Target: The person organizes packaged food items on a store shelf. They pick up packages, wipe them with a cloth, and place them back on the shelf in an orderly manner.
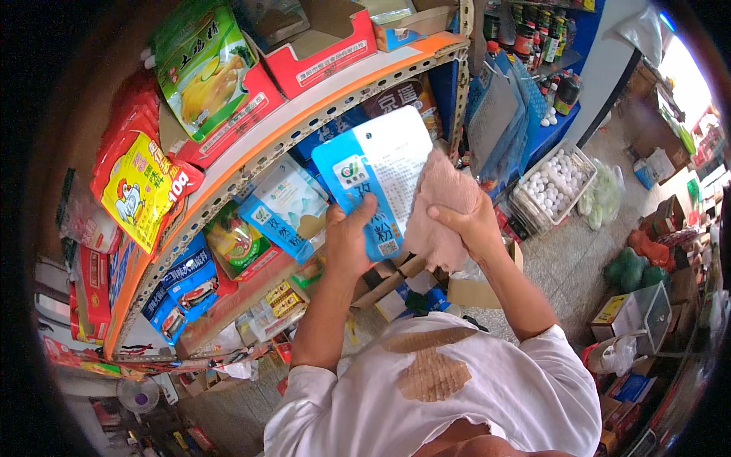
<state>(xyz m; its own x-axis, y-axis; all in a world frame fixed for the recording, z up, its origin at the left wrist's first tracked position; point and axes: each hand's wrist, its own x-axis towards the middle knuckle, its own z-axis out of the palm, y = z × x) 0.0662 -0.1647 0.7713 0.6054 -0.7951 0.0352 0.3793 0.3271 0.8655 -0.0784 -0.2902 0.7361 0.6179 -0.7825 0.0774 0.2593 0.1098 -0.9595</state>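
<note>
My left hand (pixel 350 237) grips the lower left edge of a blue and white spice powder pouch (pixel 394 154), its printed panel turned up towards me. In my right hand (pixel 471 225) is a pinkish cloth (pixel 440 200), pressed over the pouch's right edge. The cloth hides that side of the pouch. Just left of my left hand, a similar blue pouch (pixel 280 211) leans on the lower shelf. Beside that one stands a green and red food packet (pixel 240 240).
An orange-edged metal shelf (pixel 325 85) curves close in front. Above it sit a green seasoning bag (pixel 205 74), red cartons (pixel 325 60) and a yellow seasoning bag (pixel 134 188). To the right are hanging blue bags (pixel 502 114), a white crate (pixel 557 183) of egg-like items and sauce bottles (pixel 551 43).
</note>
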